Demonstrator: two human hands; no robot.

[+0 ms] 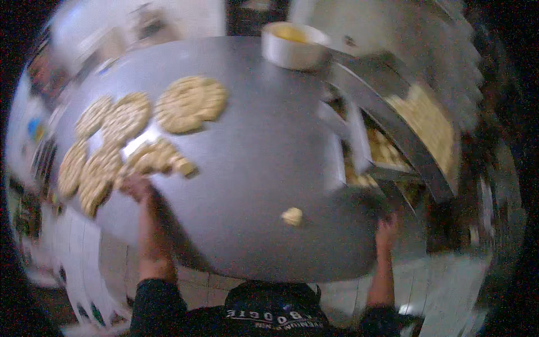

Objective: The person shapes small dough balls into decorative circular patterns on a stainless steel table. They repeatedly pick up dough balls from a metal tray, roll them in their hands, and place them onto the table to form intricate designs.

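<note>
My left hand (137,187) is at the left of a metal tabletop (248,168), against the near edge of a lumpy strip of dough (153,158). Blur hides whether its fingers grip the dough. Around it lie several flattened dough rounds, among them a large one (191,104) farther back and a long one (100,177) beside the hand. A small dough ball (292,216) rests apart, nearer my body. My right hand (387,229) is at the table's right edge, below some open containers; its fingers are too blurred to read.
A white bowl (290,52) with yellow contents stands at the table's far edge. Along the right side are open pale containers (358,139) holding yellowish pieces, and a grey curved rim (404,143). Beyond it lies a flat yellowish slab (429,130). Tiled floor (332,269) shows below.
</note>
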